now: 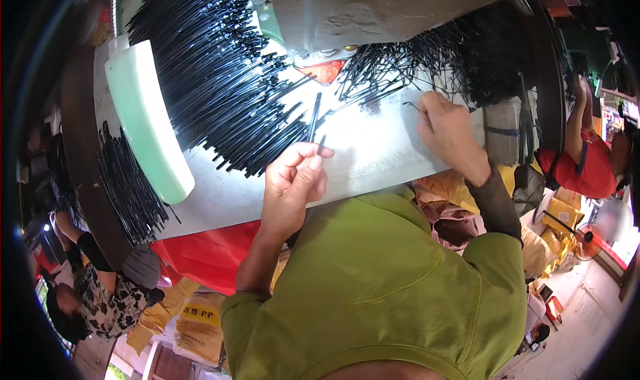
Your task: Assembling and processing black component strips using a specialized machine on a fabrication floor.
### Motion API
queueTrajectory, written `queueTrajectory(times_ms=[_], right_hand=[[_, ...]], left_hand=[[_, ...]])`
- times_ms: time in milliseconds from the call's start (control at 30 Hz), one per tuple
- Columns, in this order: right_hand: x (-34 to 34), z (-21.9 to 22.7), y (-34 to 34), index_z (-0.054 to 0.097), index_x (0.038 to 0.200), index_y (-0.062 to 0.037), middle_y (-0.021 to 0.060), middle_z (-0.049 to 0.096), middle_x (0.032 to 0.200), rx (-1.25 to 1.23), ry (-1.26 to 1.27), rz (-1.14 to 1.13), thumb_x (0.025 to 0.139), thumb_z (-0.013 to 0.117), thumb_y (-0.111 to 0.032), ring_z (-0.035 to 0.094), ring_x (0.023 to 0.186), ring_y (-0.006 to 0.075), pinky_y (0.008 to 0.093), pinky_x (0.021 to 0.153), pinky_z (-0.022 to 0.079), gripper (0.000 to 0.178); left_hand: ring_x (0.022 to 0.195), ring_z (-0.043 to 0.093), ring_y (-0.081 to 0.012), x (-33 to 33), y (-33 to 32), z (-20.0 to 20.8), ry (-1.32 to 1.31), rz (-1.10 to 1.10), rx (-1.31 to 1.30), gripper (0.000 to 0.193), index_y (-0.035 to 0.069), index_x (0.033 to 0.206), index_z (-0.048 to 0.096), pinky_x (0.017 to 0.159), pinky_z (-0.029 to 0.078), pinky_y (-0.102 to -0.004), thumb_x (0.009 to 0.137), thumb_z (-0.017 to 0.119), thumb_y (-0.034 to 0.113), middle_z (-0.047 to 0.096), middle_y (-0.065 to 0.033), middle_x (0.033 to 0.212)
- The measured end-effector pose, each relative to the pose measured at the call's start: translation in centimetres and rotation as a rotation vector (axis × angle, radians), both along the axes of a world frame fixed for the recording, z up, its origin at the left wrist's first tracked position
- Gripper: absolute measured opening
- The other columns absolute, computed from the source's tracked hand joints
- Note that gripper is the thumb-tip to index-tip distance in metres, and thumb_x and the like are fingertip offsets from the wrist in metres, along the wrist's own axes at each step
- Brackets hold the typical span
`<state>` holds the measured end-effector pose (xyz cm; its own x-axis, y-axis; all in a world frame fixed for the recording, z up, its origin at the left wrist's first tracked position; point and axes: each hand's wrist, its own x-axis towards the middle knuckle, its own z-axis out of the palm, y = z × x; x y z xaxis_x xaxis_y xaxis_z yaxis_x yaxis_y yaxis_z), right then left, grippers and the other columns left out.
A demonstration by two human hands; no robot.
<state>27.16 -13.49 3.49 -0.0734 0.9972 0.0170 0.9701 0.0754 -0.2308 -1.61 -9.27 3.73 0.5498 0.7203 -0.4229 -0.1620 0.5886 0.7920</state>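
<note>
My left hand (292,179) is closed around a couple of thin black rods (315,117), which stick up past the thumb and fingers over the pale table. My right hand (452,132) is in a pinch at the right, beside a thin, hooked dark piece (410,104) that pokes out from the fingertips. A large pile of straight black rods (213,80) lies to the left, just beyond my left hand. On the far right, above my right hand, spreads a tangled heap of thin black pieces (427,60).
A green-and-white lamp (150,123) hangs over the left side. A metal machine housing (393,10) stands at the back centre, with a red piece (321,72) beneath it. More rods (127,187) lie by the dark left edge. Yellow sacks (200,323) and other people are around.
</note>
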Motion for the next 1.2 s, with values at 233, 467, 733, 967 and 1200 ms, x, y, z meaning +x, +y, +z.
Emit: queueTrajectory(times_ms=[233, 467, 733, 967, 1200], right_hand=[[-4.5, 0.4, 2.3, 0.058, 0.104, 0.0006, 0.0048, 0.061, 0.081, -0.164, 1.213, -0.252, 0.090, 0.052, -0.005, 0.059, 0.068, 0.0113, 0.0252, 0.057, 0.048, 0.016], [-8.4, -0.4, 6.4, 0.065, 0.093, 0.0002, 0.0044, 0.061, 0.077, -0.270, 1.500, -0.245, 0.090, 0.057, -0.004, 0.057, 0.063, 0.0093, 0.0230, 0.055, 0.046, 0.010], [-10.9, -1.8, 7.4, 0.065, 0.091, 0.0028, 0.0069, 0.061, 0.067, 0.079, 1.060, -0.105, 0.083, 0.063, 0.001, 0.054, 0.054, 0.0080, 0.0227, 0.050, 0.042, 0.009], [-11.4, -2.1, 7.6, 0.064, 0.101, 0.0038, 0.0053, 0.061, 0.063, 0.148, 1.051, -0.116, 0.082, 0.064, 0.000, 0.053, 0.052, 0.0065, 0.0219, 0.048, 0.041, 0.019], [-11.0, -2.2, 7.6, 0.064, 0.100, 0.0033, 0.0009, 0.057, 0.060, 0.034, 1.062, -0.154, 0.084, 0.062, 0.000, 0.048, 0.051, 0.0013, 0.0191, 0.046, 0.038, 0.017]], left_hand=[[0.051, 0.039, -0.0049, 0.7, 5.0, 1.5, 0.279, -0.009, 0.377, 0.020, 0.000, 0.096, 0.062, 0.048, 0.032, -0.0209, 0.096, 0.047, 0.014, 0.049, 0.0009, 0.060], [0.054, 0.041, -0.0031, 1.3, 9.0, -0.3, 0.422, 0.004, 0.779, 0.017, 0.001, 0.094, 0.064, 0.049, 0.034, -0.0215, 0.094, 0.052, 0.012, 0.048, 0.0025, 0.059], [0.050, 0.045, -0.0068, 1.6, 10.3, -1.9, 0.609, 0.093, 1.274, 0.013, -0.001, 0.091, 0.066, 0.045, 0.035, -0.0231, 0.090, 0.057, 0.009, 0.059, -0.0079, 0.064], [0.049, 0.046, -0.0086, 2.0, 10.2, -1.8, 0.604, 0.122, 1.172, 0.012, 0.000, 0.092, 0.066, 0.044, 0.037, -0.0243, 0.089, 0.059, 0.009, 0.060, -0.0074, 0.065], [0.048, 0.048, -0.0108, 2.5, 10.0, -1.5, 0.558, 0.104, 1.057, 0.010, 0.000, 0.088, 0.065, 0.045, 0.039, -0.0244, 0.088, 0.060, 0.008, 0.058, -0.0080, 0.063]])
